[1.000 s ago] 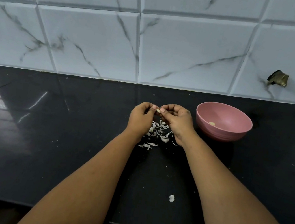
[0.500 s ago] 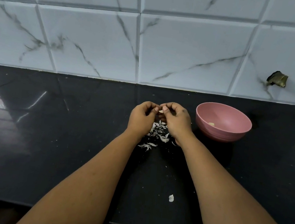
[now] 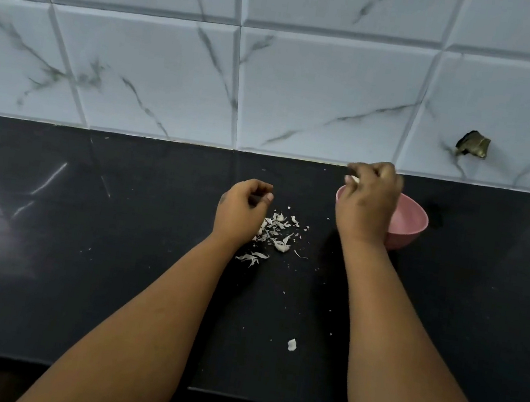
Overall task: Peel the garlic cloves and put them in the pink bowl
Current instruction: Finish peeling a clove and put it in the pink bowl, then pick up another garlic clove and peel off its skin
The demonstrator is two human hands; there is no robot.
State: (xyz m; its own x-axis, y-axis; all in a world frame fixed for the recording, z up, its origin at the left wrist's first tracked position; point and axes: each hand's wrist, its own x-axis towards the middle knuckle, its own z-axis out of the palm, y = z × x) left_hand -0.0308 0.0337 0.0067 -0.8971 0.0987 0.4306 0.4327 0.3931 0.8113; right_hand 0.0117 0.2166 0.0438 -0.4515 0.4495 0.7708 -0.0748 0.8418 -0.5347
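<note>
My right hand (image 3: 368, 205) hovers over the left rim of the pink bowl (image 3: 412, 221) and pinches a pale garlic clove (image 3: 352, 179) in its fingertips. The hand hides most of the bowl's inside. My left hand (image 3: 242, 211) rests loosely curled on the black counter, left of a heap of white garlic skins (image 3: 275, 231); I see nothing in it.
A single scrap of skin (image 3: 291, 344) lies nearer to me on the black counter (image 3: 111, 264). The marble-tiled wall (image 3: 306, 87) rises right behind the bowl, with a broken dark hole (image 3: 473, 145) at the right. The counter's front edge runs below my forearms.
My hands have parted. The right hand moved right and away with the clove, from above the skins to over the bowl. The left hand stayed near the skins.
</note>
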